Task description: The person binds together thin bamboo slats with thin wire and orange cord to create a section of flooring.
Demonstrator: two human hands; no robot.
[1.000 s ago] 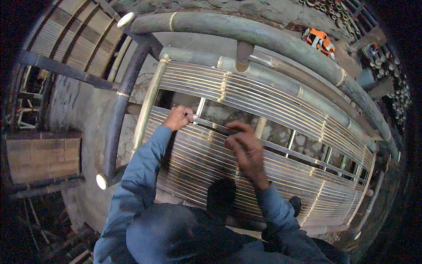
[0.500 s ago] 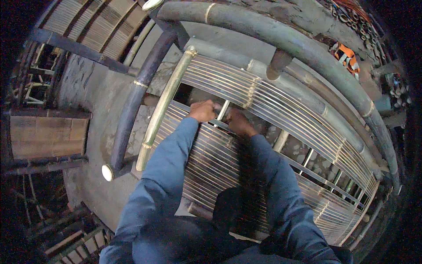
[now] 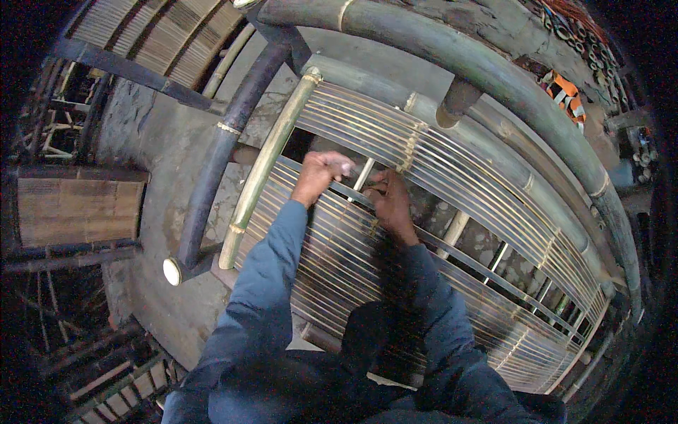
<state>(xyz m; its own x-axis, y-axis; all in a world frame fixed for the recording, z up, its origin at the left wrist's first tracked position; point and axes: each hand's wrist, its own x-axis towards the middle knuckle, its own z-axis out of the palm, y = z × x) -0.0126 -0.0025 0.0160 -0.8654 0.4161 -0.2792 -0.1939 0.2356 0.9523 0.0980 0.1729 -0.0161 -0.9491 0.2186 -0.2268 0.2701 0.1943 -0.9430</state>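
The bamboo slats [image 3: 332,258] look smooth and glossy — the thick bamboo rail [image 3: 452,55] duller, the sleeves [image 3: 265,272] matt cloth

Slat panel [image 3: 332,240]: near edge part-obsc. by person's body [image 3: 282,389]. L hand [image 3: 318,175], over panel: fingers blurred, can't tell if holding anything. R hand [image 3: 394,205], also over panel: shadowed, fingers indist., grip unclear. Thick rail [image 3: 494,67] beyond panel: L end clipped, view's top edge. Stacked tubes [image 3: 586,42], beyond panel, far R: too small to count.
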